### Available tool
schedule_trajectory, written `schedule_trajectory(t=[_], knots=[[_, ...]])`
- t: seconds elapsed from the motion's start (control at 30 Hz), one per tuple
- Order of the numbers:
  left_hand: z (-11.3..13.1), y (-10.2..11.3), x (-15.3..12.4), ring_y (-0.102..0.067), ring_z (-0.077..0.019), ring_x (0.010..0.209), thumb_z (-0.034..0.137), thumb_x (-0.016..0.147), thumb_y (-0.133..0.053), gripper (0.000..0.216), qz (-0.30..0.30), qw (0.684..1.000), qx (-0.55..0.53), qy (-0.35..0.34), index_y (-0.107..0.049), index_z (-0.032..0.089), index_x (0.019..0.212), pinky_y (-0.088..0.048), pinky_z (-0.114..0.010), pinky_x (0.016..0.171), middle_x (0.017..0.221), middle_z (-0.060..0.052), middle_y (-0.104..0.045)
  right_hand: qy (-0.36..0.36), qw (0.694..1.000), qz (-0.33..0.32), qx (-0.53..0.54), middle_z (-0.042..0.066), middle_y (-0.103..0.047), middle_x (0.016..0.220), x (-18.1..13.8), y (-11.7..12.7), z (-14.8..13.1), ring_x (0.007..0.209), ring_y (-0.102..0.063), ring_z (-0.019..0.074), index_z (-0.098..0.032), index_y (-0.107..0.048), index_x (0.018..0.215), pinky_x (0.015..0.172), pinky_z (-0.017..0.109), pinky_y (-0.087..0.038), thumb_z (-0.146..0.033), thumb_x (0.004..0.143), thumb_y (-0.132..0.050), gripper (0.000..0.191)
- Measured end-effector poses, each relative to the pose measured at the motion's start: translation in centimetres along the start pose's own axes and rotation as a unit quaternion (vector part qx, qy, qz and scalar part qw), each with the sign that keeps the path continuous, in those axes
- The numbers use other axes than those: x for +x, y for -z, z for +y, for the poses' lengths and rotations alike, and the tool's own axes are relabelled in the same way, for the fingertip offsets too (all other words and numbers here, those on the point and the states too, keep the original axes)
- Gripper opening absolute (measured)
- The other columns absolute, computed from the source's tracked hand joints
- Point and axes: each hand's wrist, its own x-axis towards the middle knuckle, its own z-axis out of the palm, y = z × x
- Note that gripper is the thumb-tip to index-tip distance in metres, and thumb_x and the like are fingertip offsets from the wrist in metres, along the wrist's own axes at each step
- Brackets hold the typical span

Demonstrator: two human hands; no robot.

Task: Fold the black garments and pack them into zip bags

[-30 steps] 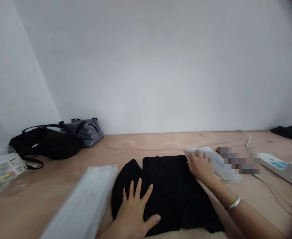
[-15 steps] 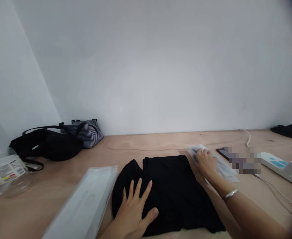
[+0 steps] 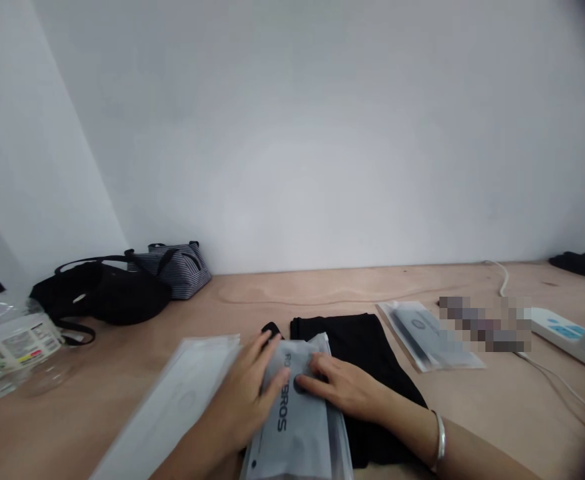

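Note:
A frosted zip bag (image 3: 292,440) with dark lettering and something grey inside lies on a black folded garment (image 3: 352,327). My left hand (image 3: 245,390) is along the bag's left side, fingers stretched out and thumb apart over its face. My right hand (image 3: 345,387) rests on the bag's upper right part, index finger reaching across the front and the other fingers bent near the top edge. Neither hand visibly grips the bag. Much of the garment is hidden under the bag and hands.
Flat clear packaging bags (image 3: 172,393) lie at left, and another filled frosted bag (image 3: 425,333) at right. Beyond it are a blurred-out device (image 3: 482,327) and a white power strip (image 3: 557,330) with cables. A plastic jar (image 3: 17,340), black bag (image 3: 102,293) and striped pouch (image 3: 187,270) stand far left.
My right hand has moved left from the bags at right, and a lettered bag now lies over the garment. My left hand has shifted from the garment to this bag's left side.

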Motion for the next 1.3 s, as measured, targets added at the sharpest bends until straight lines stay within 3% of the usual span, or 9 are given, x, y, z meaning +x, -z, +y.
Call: schedule_trajectory(t=[0.1,0.2,0.3,0.4,0.53,0.6,0.67,0.83,1.3], knots=[[1.7,-1.5,0.7,-0.011,-0.0248,0.131,0.055,0.085,-0.032,0.063,-0.095,0.992,0.023,-0.075,-0.025,0.019,0.136,-0.016,-0.045,0.105,0.144,-0.008,-0.019,-0.038,0.999,0.013,-0.005,0.012,-0.048,0.113,-0.5,-0.4,0.5,0.105,-0.043,0.0201,-0.017,-0.037,0.128,0.092,0.034,-0.035,-0.016,0.084,-0.04,0.044],[2.9,-2.8,0.9,-0.005,-0.03,0.131,0.064,0.08,-0.034,0.073,-0.15,0.983,0.035,-0.102,-0.013,0.025,0.138,-0.01,-0.054,0.103,0.144,-0.009,-0.012,-0.19,0.982,0.005,0.009,0.017,-0.035,0.13,-1.9,-0.5,1.6,0.121,-0.031,0.0256,-0.012,-0.024,0.135,0.099,0.043,-0.026,-0.022,0.077,-0.049,0.063],[3.0,-3.8,0.6,-0.001,-0.0357,0.129,0.068,0.077,-0.033,0.074,-0.161,0.981,0.053,-0.092,-0.009,0.031,0.137,-0.005,-0.063,0.097,0.145,-0.008,-0.007,-0.278,0.957,-0.077,0.036,0.015,-0.022,0.141,-3.7,-0.7,2.8,0.129,-0.016,0.0291,-0.018,-0.02,0.137,0.1,0.055,-0.013,-0.042,0.082,-0.043,0.064],[2.6,-4.5,0.2,0.0,-0.0376,0.129,0.069,0.078,-0.029,0.072,-0.148,0.984,0.055,-0.079,-0.005,0.034,0.136,-0.005,-0.065,0.096,0.145,-0.005,-0.004,-0.275,0.951,-0.11,0.084,0.01,-0.021,0.142,-4.4,-0.4,3.6,0.13,-0.012,0.0278,-0.023,-0.027,0.135,0.101,0.056,-0.007,-0.045,0.085,-0.036,0.055],[2.3,-5.1,-0.1,-0.001,-0.0363,0.129,0.066,0.081,-0.026,0.066,-0.132,0.987,0.056,-0.067,-0.004,0.036,0.135,-0.006,-0.064,0.097,0.145,-0.002,-0.003,-0.364,0.908,0.03,0.207,0.014,-0.05,0.121,-2.5,0.6,4.0,0.115,-0.043,0.0248,-0.017,-0.056,0.11,0.098,0.041,-0.028,-0.029,0.081,-0.046,0.033],[2.4,-5.2,-0.1,-0.002,-0.035,0.13,0.063,0.083,-0.024,0.061,-0.125,0.988,0.059,-0.064,-0.004,0.037,0.135,-0.006,-0.062,0.098,0.145,0.0,-0.005,-0.422,0.86,0.068,0.278,0.012,-0.061,0.097,-0.9,0.7,4.1,0.091,-0.059,0.0212,-0.015,-0.059,0.092,0.082,0.033,-0.044,-0.027,0.081,-0.047,0.021],[2.4,-5.3,-0.1,-0.004,-0.0338,0.13,0.06,0.085,-0.023,0.057,-0.118,0.989,0.062,-0.064,-0.005,0.038,0.135,-0.007,-0.061,0.099,0.145,0.001,-0.006,-0.459,0.823,0.047,0.331,0.008,-0.063,0.077,0.5,0.4,4.4,0.063,-0.063,0.0162,-0.014,-0.055,0.082,0.057,0.027,-0.049,-0.031,0.084,-0.042,0.021],[2.3,-5.6,0.0,-0.007,-0.0318,0.13,0.055,0.088,-0.023,0.052,-0.104,0.991,0.066,-0.06,-0.006,0.037,0.135,-0.01,-0.058,0.101,0.145,0.003,-0.007,-0.488,0.762,-0.001,0.426,0.0,-0.058,0.058,3.0,-1.1,5.2,0.033,-0.05,0.0065,-0.015,-0.047,0.076,0.029,0.015,-0.034,-0.032,0.088,-0.034,0.025],[2.5,-5.7,0.0,-0.008,-0.03,0.131,0.055,0.088,-0.019,0.051,-0.116,0.99,0.067,-0.039,-0.014,0.036,0.135,-0.011,-0.057,0.101,0.144,0.001,-0.013,-0.488,0.701,-0.067,0.516,-0.003,-0.056,0.046,0.6,-0.2,1.3,0.026,-0.045,0.0053,-0.015,-0.046,0.064,0.023,0.012,-0.025,-0.019,0.08,-0.04,0.018]])
